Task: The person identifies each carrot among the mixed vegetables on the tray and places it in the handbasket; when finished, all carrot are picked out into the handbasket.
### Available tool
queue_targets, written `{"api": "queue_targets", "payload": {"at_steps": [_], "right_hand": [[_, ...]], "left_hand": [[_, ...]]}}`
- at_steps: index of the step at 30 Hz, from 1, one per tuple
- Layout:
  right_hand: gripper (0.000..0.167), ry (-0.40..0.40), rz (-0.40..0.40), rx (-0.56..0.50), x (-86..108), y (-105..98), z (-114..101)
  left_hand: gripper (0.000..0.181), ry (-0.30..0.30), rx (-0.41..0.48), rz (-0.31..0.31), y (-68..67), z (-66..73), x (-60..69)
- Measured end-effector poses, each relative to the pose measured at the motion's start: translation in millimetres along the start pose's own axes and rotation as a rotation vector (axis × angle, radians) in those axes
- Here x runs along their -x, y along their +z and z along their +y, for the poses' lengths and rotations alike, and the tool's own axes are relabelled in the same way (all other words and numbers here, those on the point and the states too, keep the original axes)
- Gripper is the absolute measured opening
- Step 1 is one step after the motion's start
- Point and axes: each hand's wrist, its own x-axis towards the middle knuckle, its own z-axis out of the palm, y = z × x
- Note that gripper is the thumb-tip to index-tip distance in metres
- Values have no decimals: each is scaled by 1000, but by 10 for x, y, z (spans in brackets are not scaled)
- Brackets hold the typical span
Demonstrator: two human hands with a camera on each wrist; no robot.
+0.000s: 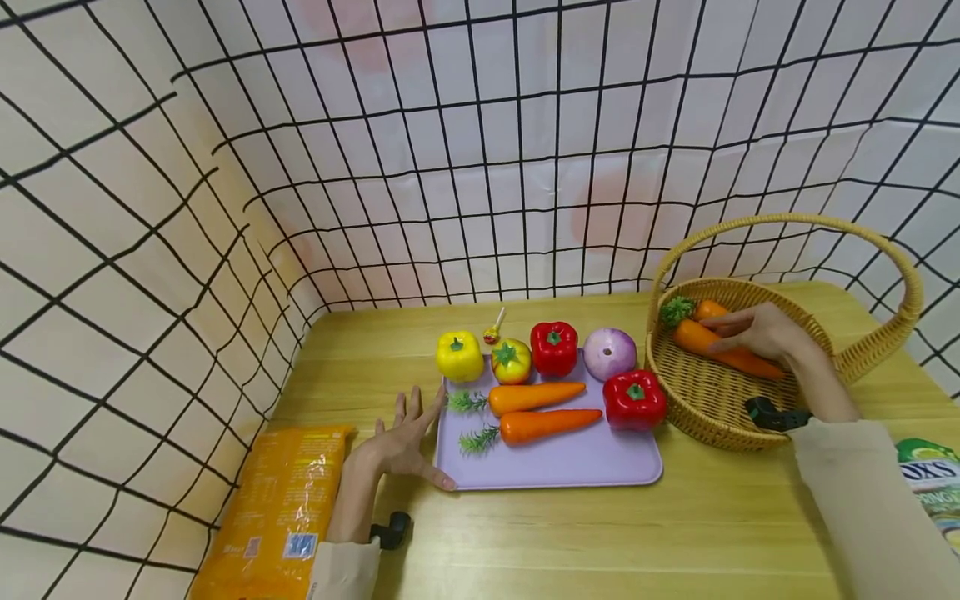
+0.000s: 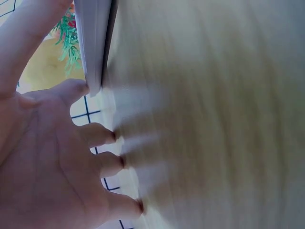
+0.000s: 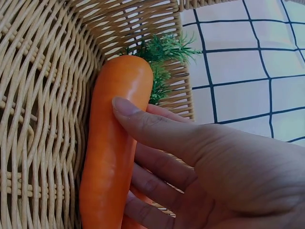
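Note:
My right hand (image 1: 767,332) is inside the wicker basket (image 1: 693,412), holding a carrot (image 3: 110,143). In the right wrist view its thumb lies on the carrot's near side and the other fingers reach behind. A second carrot (image 1: 711,309) lies behind it in the basket, mostly hidden. My left hand (image 1: 401,450) is spread at the left edge of the lilac tray (image 1: 555,472), with thumb and index finger touching that edge. Two carrots (image 1: 551,425) lie on the tray. A red bell pepper (image 1: 634,400) sits at its right side.
Along the tray's back edge are a yellow bell pepper (image 1: 460,357), a yellow-red tomato-like fruit (image 1: 512,362), another red pepper (image 1: 554,348) and a purple round vegetable (image 1: 610,354). A lollipop (image 1: 492,330) lies behind. An orange packet (image 1: 281,500) is left; a green-white packet (image 1: 930,479) right.

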Motion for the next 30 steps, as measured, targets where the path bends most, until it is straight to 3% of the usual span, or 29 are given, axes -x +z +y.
{"api": "queue_targets", "payload": {"at_steps": [17, 30], "right_hand": [[63, -8, 11, -40, -6, 12, 14], [61, -32, -52, 62, -20, -53, -95]], "left_hand": [[143, -2, 7, -3, 9, -14, -18], [143, -4, 3, -4, 8, -9, -9]]}}
